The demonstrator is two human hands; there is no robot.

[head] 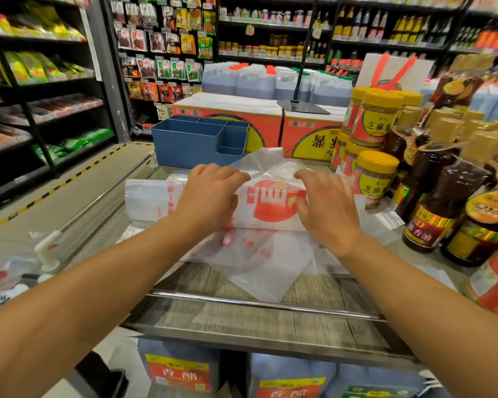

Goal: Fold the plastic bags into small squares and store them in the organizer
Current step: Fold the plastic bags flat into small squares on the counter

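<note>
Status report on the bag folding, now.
Left hand and right hand both flat, pressing the plastic bag. Bag part-folded on the counter, not yet square. Blue organizer beyond it, no bags visible inside. Jars crowd the right.

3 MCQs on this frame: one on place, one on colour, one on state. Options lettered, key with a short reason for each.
1. Where does the blue organizer stand?
A. Beyond the plastic bag, in front of the red cartons
B. On the floor by the shelves
C. Under the right hand

2. What colour are the lids of the sesame paste jars?
A. Green
B. Yellow
C. White

3. What are the hands doing to the plastic bag?
A. Both press flat on it
B. Only one touches it
C. Both lift it well above the counter

Key: 1 A, it sits at the counter's far side against the cartons. 2 B, the caps show yellow. 3 A, the left hand and right hand lie spread on the bag.
</note>
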